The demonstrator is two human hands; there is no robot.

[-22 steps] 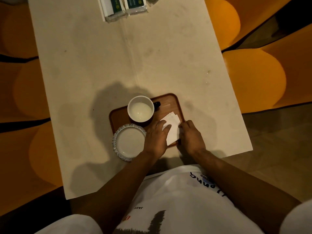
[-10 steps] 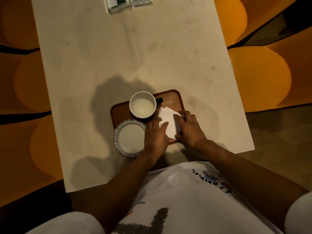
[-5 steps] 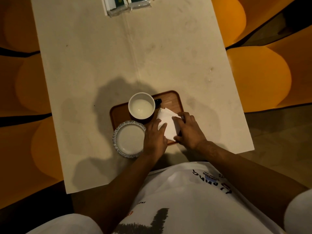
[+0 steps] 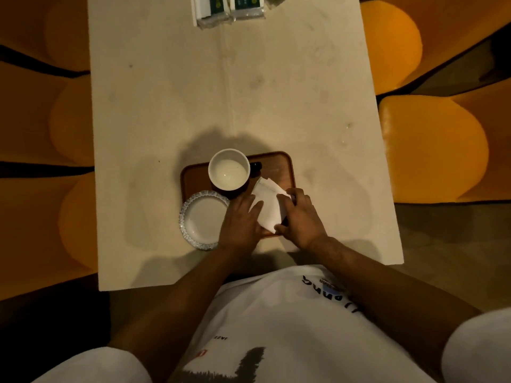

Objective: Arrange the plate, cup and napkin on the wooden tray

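A small wooden tray lies near the table's front edge. On its far left stands a cup with a white inside and a dark handle pointing right. A white plate with a patterned rim rests on the tray's front left corner and overhangs it. A folded white napkin lies on the tray's right half. My left hand presses flat on the napkin's left side. My right hand holds its right edge, fingers curled over it.
The pale table stretches away from me. Two green-and-white packets lie at its far edge. Orange seats stand to the right and orange seats to the left.
The napkin has shifted a little further onto the tray and been pressed flatter. Both hands stayed on it; my right hand slid inward over its right edge.
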